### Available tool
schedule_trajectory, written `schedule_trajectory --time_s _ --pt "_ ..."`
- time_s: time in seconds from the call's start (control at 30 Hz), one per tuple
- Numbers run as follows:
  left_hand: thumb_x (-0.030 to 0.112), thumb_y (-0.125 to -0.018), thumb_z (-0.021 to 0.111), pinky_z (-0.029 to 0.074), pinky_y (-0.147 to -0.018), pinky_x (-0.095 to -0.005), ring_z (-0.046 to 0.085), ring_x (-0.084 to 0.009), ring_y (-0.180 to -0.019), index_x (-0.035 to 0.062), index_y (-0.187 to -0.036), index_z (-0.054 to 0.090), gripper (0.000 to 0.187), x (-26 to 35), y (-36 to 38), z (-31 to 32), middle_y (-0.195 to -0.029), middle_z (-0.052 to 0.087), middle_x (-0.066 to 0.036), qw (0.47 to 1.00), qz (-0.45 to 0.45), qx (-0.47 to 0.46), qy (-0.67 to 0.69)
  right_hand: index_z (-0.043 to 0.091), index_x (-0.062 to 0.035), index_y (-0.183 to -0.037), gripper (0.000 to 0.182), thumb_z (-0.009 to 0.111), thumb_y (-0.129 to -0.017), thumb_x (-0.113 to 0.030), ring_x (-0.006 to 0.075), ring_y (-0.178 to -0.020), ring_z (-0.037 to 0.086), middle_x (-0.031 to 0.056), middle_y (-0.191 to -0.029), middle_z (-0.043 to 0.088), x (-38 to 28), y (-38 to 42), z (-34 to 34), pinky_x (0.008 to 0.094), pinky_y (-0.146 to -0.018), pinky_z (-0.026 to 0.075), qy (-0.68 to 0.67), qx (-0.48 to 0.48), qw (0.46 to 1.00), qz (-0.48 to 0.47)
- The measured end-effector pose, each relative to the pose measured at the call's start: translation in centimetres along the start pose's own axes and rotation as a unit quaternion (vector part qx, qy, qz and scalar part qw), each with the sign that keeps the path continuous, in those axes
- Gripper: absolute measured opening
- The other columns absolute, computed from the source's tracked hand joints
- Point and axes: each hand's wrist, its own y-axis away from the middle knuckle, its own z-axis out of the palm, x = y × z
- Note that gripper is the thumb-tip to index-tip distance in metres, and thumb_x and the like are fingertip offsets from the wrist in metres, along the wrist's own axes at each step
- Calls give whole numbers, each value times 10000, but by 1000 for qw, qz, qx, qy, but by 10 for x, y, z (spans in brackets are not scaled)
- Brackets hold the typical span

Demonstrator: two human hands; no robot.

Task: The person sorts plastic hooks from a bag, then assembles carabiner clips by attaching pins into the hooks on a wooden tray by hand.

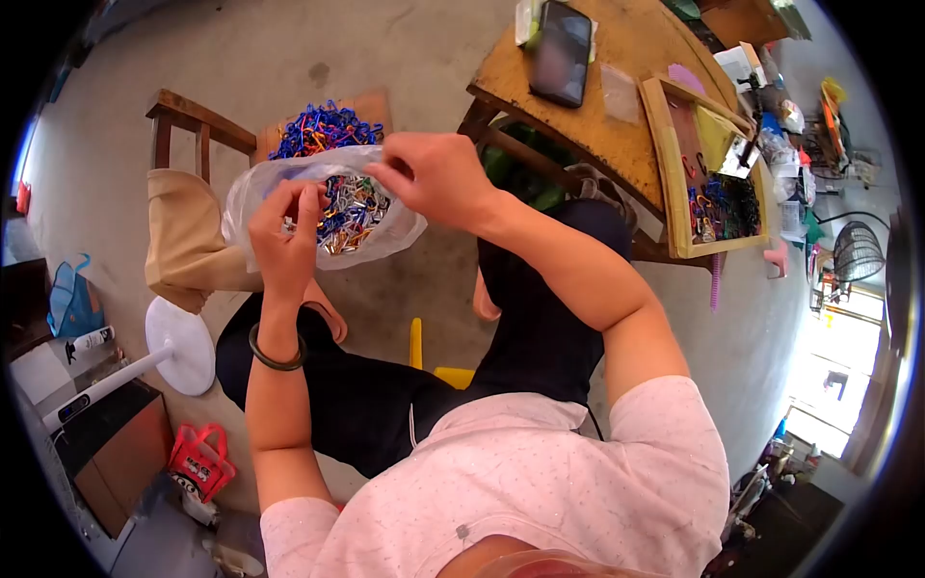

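A translucent white plastic bag [409, 234], its mouth spread, holds many small metal pieces [352, 214] in silver, blue and orange. My left hand [285, 231] is over the left side of the bag, with thumb and fingers drawn together. Anything between those fingertips is too small to make out. At the bag's upper right rim, my right hand [438, 176] is closed, its fingertips pinched and overlapping the plastic. What it pinches cannot be made out. Just beyond the bag lies a heap of blue and orange small clip-like pieces [328, 129] on a wooden seat [371, 106].
Tan cloth [183, 231] hangs by the chair frame [188, 111]. On the right, a wooden table [617, 43] bears a phone [561, 53] and a wooden tray [679, 236] with coloured pieces. A white round base [183, 356] stands at left, near a red bag [200, 460].
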Motion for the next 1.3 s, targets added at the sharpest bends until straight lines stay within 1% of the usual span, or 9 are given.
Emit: schedule_trajectory --time_s 0.23,0.33,0.47,0.57,0.8,1.0,1.1,1.23,1.3 --pt "93 -924 660 454 -593 -312 609 -187 -639 3 -884 678 99 -12 5 6 -741 642 -80 987 85 -8 -137 688 -59 -858 122 700 -864 -181 336 -697 660 140 -775 671 35 14 -60 388 -619 509 22 207 978 3" --pt "90 -906 672 467 -606 -342 615 -248 -643 14 -879 674 80 -4 8 7 -746 644 -96 976 119 -7 -181 684 -21 -883 107 680 -876 -128 325 -699 658 157 -768 664 67 19 -95 370 -616 506 39 229 969 81" --pt "222 -864 723 502 -690 -397 664 -273 -800 32 -886 681 196 -1 8 -11 -824 682 -106 945 95 -98 -298 689 -19 -886 76 684 -870 -94 289 -698 661 128 -781 675 40 27 -78 343 -610 511 -37 144 982 114" --pt "349 -796 770 512 -769 -428 671 -284 -889 39 -892 699 333 -27 18 -25 -861 695 -118 878 88 -227 -412 698 -46 -858 60 700 -851 -105 274 -692 654 87 -780 665 13 31 -33 345 -600 510 -37 71 994 -78" --pt "461 -675 829 518 -852 -431 687 -333 -887 33 -893 728 492 -36 32 -34 -891 716 -154 779 -40 -427 -458 691 -52 -883 98 710 -824 -128 284 -804 643 72 -821 632 -8 24 68 398 -679 531 -25 -101 980 -169" --pt "211 -701 785 524 -764 -470 667 -382 -845 19 -832 682 255 -65 51 -59 -849 678 -189 819 -26 -369 -438 693 -92 -881 102 705 -783 -118 285 -956 618 86 -937 627 14 10 154 410 -801 526 172 -240 940 -173" --pt "70 -726 720 553 -686 -430 706 -342 -769 6 -786 726 88 -66 51 -60 -774 700 -173 816 -3 -318 -483 699 -103 -912 153 709 -762 -128 274 -997 606 79 -979 625 5 -10 187 398 -828 520 167 -193 933 -254" --pt "3 -701 661 551 -638 -433 699 -351 -714 18 -749 723 80 -59 48 -61 -749 690 -181 844 18 -274 -462 725 -125 -867 114 632 -813 -162 233 -1031 628 63 -974 658 9 -19 237 363 -826 529 141 -143 922 -331" --pt "12 -702 666 551 -641 -439 699 -352 -716 18 -738 719 64 -62 48 -60 -743 686 -183 842 13 -286 -456 716 -128 -909 131 624 -816 -139 236 -1076 621 72 -1013 637 16 -26 237 379 -814 540 157 -218 904 -333"
